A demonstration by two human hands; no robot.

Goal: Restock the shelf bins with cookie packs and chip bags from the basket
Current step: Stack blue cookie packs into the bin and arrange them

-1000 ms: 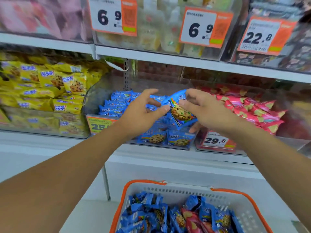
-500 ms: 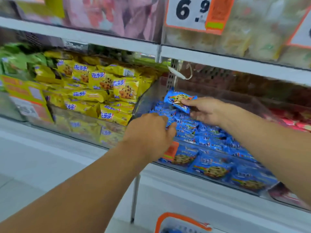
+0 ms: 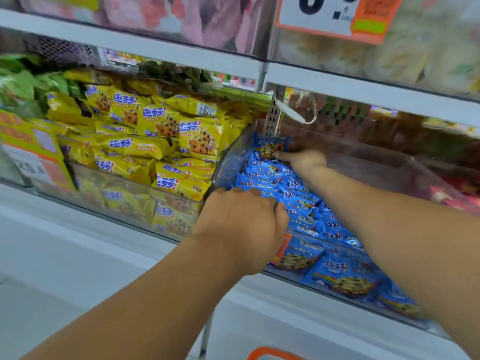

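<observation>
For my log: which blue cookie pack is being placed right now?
Find the clear bin of blue packs, right of the yellow packs. At its back, the right hand holds one blue pack. It alone stands up, cookie picture facing out; the rest lie flat.

- Your one camera sits on your head, looking forward and down.
- It is tilted and close to the shelf (image 3: pixel 181 58).
- Both your arms reach in from below.

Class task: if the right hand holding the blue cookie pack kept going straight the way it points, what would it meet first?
Probably the clear bin's back-left corner; the right hand points there with its blue cookie pack. Depth is unclear.
</observation>
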